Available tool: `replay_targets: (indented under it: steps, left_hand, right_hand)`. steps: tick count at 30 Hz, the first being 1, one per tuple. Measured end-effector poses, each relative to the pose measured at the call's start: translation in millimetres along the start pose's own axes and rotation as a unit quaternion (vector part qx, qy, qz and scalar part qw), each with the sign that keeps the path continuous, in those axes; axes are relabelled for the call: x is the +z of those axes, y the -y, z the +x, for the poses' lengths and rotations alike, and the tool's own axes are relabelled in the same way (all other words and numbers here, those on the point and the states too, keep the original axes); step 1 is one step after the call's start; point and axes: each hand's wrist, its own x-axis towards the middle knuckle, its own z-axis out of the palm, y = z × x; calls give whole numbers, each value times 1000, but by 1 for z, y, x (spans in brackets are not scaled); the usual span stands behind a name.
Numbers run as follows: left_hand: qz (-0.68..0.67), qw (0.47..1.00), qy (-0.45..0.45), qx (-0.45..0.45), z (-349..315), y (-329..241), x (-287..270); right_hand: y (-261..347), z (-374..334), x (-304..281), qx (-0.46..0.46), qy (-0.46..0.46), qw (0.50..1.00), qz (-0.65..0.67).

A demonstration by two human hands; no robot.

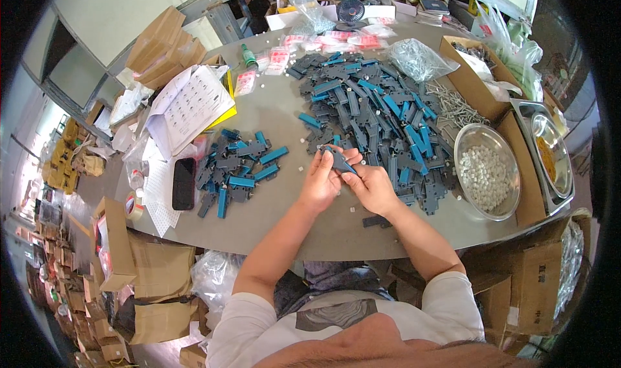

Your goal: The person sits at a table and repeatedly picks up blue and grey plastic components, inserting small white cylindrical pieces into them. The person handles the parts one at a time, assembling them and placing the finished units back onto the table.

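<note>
Over the near middle of the table, my left hand and my right hand are both closed on one small dark grey and blue plastic part. Its lower end is at my right thumb, and my fingers cover some of it. Just beyond my hands spreads a large heap of similar grey and blue parts. A smaller pile of such parts lies to the left. A few loose dark parts sit near the table's front edge, by my right wrist.
On the right stand a metal bowl of small white pieces, long metal pins and a cardboard box. A phone and printed sheets lie left. Plastic bags and a small fan are at the back.
</note>
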Motion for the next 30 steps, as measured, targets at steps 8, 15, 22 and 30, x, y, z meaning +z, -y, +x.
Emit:
replay_targets:
  steps: [8,15,22,30]
  left_hand:
    - [210,944,-214,136,13,-36,-30]
    - [727,485,-476,102,9,-98,-85]
    - [740,614,-124,243,16,-31,-43]
    - [720,673,-156,66,18,6,-23]
  right_hand:
    - [0,7,-19,-10,-45,993,-108]
    - [-5,-4,-16,-71,43,940,-330]
    - [-12,-4,-2,-76,32,928,-363]
    - [-11,-3,-9,-108,-50,917,-381]
